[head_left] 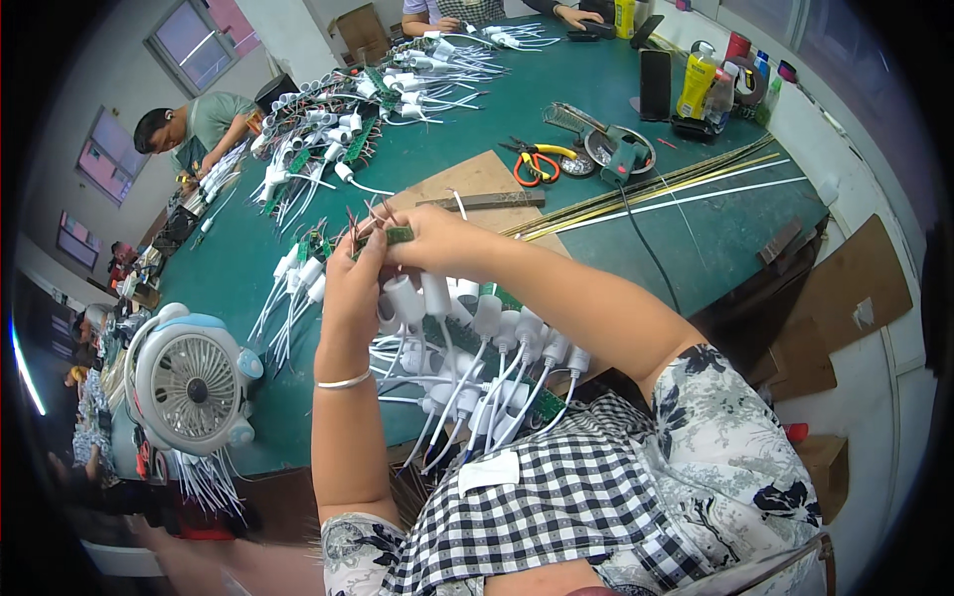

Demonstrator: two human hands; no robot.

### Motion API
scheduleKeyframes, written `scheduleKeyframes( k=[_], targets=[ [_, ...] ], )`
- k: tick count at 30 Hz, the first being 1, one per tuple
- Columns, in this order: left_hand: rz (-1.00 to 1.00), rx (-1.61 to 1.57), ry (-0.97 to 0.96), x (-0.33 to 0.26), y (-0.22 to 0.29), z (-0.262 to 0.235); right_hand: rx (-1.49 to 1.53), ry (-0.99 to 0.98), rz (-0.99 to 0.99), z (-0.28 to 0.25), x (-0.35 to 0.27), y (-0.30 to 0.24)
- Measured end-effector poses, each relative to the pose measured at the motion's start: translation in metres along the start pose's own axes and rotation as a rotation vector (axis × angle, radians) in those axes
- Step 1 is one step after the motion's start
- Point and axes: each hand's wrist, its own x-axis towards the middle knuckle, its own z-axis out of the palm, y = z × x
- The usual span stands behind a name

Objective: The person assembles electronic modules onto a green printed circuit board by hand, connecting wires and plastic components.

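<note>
My left hand, with a white bangle on its wrist, is closed on a small green circuit board, its thumb pressed against it. Meeting it from the other side, my right hand has its fingers closed about the same board. Thin reddish-brown wires stick up between the fingers, partly hidden by them. Just below hang white cylindrical housings with white cables; whether they join the held board is hidden. More white housings with cables lie bunched between my forearms, against the checked apron.
A wooden board with a metal bar lies ahead on the green table. Beyond are pliers, a soldering iron and long thin rods. A fan stands left, near heaped housings. Co-workers sit at the far edges.
</note>
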Motion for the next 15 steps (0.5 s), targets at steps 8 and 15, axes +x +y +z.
scheduleKeyframes(
  k=[8, 15],
  targets=[
    [0.184, 0.295, 0.333, 0.008, -0.017, -0.036, -0.548, 0.361, -0.253, 0.038, 0.051, 0.03],
    [0.275, 0.941, 0.181, 0.035, 0.106, -0.088, 0.515, 0.219, -0.259, 0.102, 0.121, -0.019]
  ],
)
